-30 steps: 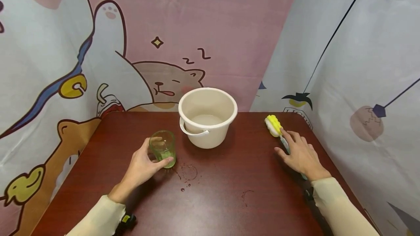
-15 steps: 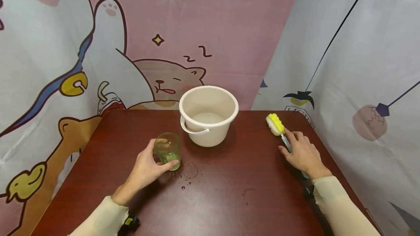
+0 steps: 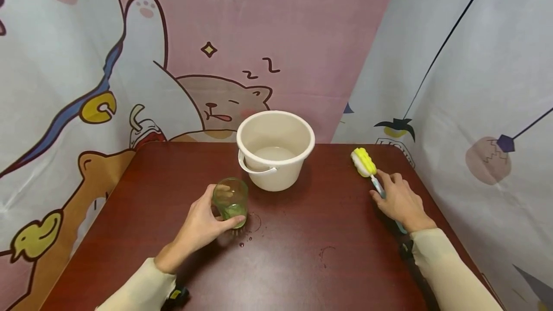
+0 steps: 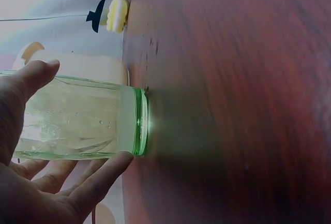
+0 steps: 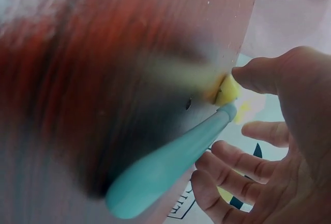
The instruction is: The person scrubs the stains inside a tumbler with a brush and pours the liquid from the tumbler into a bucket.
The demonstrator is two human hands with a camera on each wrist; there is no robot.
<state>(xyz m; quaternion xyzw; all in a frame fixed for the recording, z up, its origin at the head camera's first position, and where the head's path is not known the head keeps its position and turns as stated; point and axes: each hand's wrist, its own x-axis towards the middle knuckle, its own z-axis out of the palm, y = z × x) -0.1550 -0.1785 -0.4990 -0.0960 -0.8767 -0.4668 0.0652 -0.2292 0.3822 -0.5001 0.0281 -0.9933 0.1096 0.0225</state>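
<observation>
The left hand brings its gripped green tumbler rightward, seemingly one-handed work, the right hand loose over the sponge brush.

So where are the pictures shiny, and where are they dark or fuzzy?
Head view: pale shine on the near part of the table; left wrist view: bright glint by the base of the green glass; right wrist view: dark, soft shadow beside the turquoise brush handle, blurry table grain.
</observation>
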